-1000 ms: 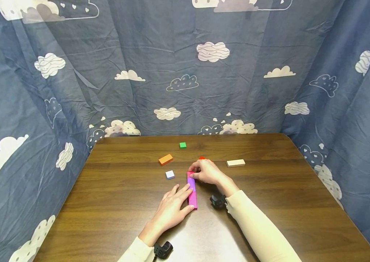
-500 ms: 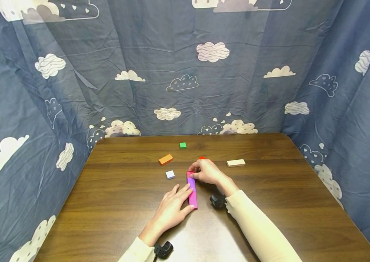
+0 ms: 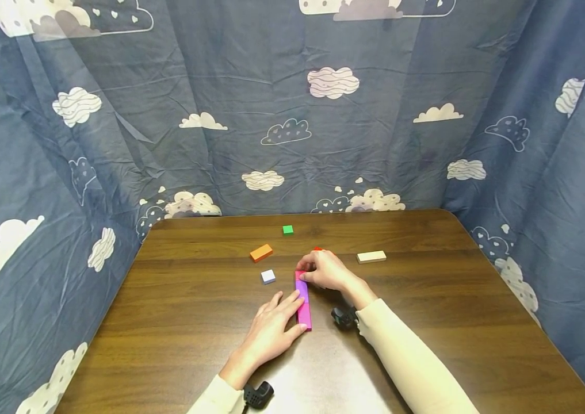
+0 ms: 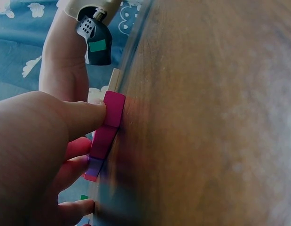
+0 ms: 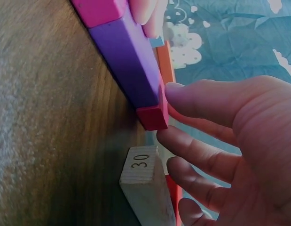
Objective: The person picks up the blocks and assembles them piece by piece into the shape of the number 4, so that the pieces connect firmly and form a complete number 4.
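A straight row of wooden blocks lies on the table, running away from the person. Nearest is a magenta block [image 3: 304, 317], then a purple block [image 3: 301, 290], with a small pinkish-red block [image 5: 152, 117] at the far end. My left hand [image 3: 270, 332] rests along the row's left side, fingers spread and fairly straight; its thumb touches the magenta block near the close end. At the far end my right hand [image 3: 327, 271] pinches the pinkish-red block between thumb and forefinger. The blocks touch end to end. A red block [image 3: 318, 249] is mostly hidden behind the right hand.
Left of the row lie a pale blue block [image 3: 268, 276] and an orange block [image 3: 261, 253]. Farther back is a green block [image 3: 287, 230]. A cream block [image 3: 371, 257], marked 30 in the right wrist view, lies to the right. A cloud-patterned curtain [image 3: 282, 167] surrounds the wooden table [image 3: 183, 322].
The head view has shifted very slightly. Both hands and the blocks keep their places.
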Motion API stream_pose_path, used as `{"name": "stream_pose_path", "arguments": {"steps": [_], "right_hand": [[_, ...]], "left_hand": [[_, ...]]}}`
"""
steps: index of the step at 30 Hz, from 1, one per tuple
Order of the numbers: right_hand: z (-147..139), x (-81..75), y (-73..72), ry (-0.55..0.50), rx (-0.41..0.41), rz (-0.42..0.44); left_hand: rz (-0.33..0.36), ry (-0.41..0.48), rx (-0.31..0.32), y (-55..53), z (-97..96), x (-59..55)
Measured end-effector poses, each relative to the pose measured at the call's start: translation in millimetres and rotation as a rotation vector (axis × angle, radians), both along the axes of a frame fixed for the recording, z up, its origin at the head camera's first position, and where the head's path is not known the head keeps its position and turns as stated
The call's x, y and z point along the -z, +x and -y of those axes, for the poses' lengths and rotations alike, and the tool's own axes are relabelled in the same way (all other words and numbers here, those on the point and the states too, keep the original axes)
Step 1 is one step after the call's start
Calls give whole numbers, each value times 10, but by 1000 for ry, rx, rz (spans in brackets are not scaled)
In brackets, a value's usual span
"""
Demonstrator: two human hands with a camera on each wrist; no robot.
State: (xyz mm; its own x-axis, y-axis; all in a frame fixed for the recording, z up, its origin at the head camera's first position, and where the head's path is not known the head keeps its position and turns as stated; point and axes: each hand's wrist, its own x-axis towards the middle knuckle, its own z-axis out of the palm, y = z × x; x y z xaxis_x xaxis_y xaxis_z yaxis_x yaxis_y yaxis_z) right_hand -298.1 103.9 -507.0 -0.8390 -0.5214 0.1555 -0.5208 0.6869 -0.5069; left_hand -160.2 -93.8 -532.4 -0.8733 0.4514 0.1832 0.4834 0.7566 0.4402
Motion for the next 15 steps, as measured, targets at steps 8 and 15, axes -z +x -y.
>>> {"name": "stream_pose_path", "arguments": {"steps": [8, 15], "right_hand": [[4, 3, -16, 39, -5, -8], [-1, -6, -8, 41, -6, -15]], "left_hand": [[-9, -7, 4, -1, -5, 3], [-12, -12, 1, -1, -2, 10]]}}
